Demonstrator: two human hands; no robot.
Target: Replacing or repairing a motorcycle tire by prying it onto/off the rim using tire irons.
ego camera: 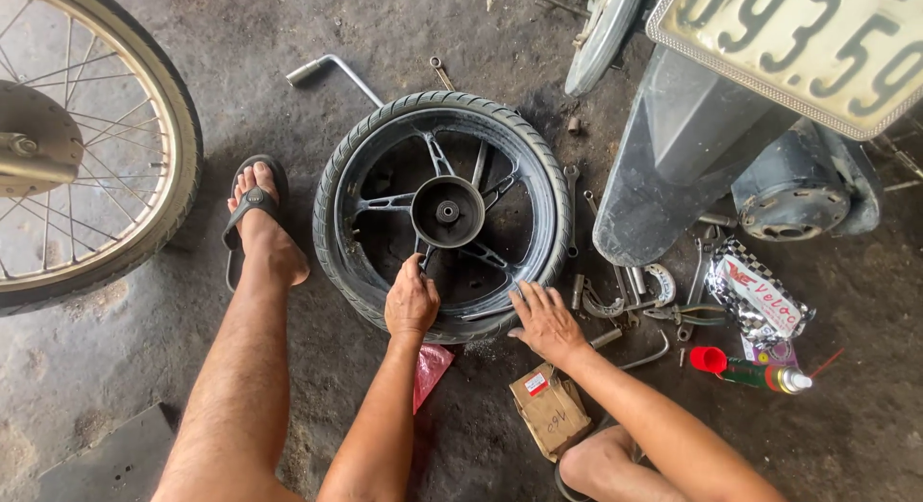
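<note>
1. Head view, centre: a black cast-alloy motorcycle wheel with its black rubber tyre (442, 213) lies flat on the stained concrete floor (144, 367), hub up, so both hands can bear down on the near rim.
2. The left hand (411, 302) rests on the near inner edge of the wheel with fingers curled over a spoke base; it appears to grip the rim, though the fingertips are hidden.
3. The right hand (545, 317) lies just beside it with fingers spread flat on the tyre's near sidewall, grasping nothing, pressing down.
4. A bare left foot in a black flip-flop sandal (255, 209) is planted just left of the tyre, likely bracing the squat.
5. A bent steel wrench with a socket end (332, 71) lies beyond the wheel.
6. Loose metal tools and fittings (635, 295) lie right of the tyre, within easy reach.
7. A small brown cardboard box (550, 411) sits under the right forearm; a spray can with a red cap (750, 369) lies further right.
8. A spoked wheel with a thin tyre (87, 137) stands at the left edge; the grey rear of a motorbike (702, 137) fills the upper right.
</note>
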